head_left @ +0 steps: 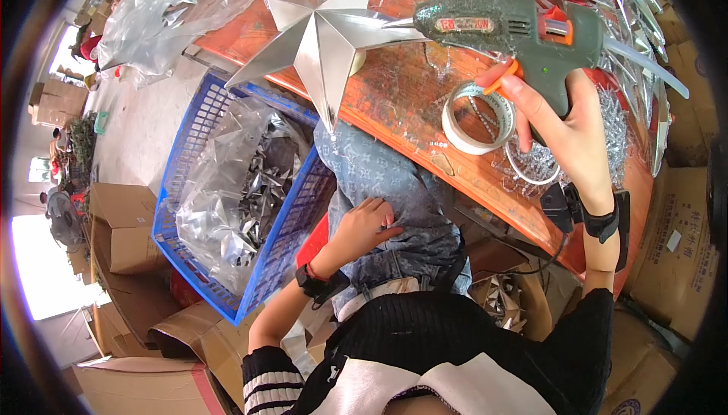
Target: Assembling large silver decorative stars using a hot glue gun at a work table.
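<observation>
My right hand [565,123] is wrapped round the handle of a dark green hot glue gun [485,25], with fingers by its orange trigger [504,78]. A pale glue stick [648,66] pokes out of its rear. The gun's nozzle points left and overlaps a silver five-pointed star [318,40] at the table's edge; whether they touch I cannot tell. My left hand [364,227] rests on my thigh below the star, its fingers loosely bent and apart, with nothing visible in it. Beneath the gun stands a roll of tape [459,136], next to a white ring [535,178].
Left of my legs, a blue plastic crate [171,203] holds a clear bag of silver stars [265,180]. Silver tinsel [614,131] and more stars lie on the right of the orange-red table [394,104]. Cardboard boxes [125,225] stand around me.
</observation>
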Tool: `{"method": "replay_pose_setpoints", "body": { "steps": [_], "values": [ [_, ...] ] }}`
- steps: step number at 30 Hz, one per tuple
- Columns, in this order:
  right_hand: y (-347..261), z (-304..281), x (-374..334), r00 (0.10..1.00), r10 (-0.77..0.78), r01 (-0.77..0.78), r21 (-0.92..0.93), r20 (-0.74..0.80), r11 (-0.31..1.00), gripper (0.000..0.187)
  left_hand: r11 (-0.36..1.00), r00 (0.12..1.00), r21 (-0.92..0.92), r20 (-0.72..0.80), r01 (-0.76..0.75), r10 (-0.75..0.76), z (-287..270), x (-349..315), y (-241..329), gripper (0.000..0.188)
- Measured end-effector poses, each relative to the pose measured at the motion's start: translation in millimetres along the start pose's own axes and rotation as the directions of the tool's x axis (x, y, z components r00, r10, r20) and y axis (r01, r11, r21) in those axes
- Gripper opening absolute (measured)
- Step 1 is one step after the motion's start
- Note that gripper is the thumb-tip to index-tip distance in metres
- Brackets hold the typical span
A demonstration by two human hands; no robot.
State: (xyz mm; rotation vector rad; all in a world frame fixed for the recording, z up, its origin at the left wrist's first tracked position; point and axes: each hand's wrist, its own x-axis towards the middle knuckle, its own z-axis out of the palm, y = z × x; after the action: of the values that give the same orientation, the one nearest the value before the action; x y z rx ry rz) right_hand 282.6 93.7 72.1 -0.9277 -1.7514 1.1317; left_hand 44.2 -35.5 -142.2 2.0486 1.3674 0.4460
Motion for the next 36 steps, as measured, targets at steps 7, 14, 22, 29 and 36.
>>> {"method": "replay_pose_setpoints", "body": {
  "steps": [7,14,22,29,36],
  "values": [
    [-3,0,-2,0.999,0.048,-0.047,-0.062,0.016,0.997,0.022,0.997,0.995,-0.079,-0.096,0.014,-0.022,13,-4,-2,0.02],
    [-2,2,-2,1.0,0.009,-0.009,-0.018,-0.021,1.0,0.016,0.995,0.977,-0.093,-0.205,0.042,-0.06,18,-10,3,0.02],
    [-3,1,-1,0.999,0.045,-0.043,-0.068,0.03,0.997,0.022,0.967,0.981,-0.224,-0.122,0.123,-0.153,17,-9,-6,0.022],
    [4,3,1,1.0,0.017,-0.017,-0.037,-0.02,0.999,0.017,0.862,0.955,-0.433,-0.008,0.265,-0.298,17,-7,-12,0.019],
    [7,1,1,0.999,0.033,-0.035,-0.064,-0.025,0.997,0.016,0.823,0.956,-0.5,0.04,0.27,-0.29,24,-7,-23,0.016]
  ]
}}
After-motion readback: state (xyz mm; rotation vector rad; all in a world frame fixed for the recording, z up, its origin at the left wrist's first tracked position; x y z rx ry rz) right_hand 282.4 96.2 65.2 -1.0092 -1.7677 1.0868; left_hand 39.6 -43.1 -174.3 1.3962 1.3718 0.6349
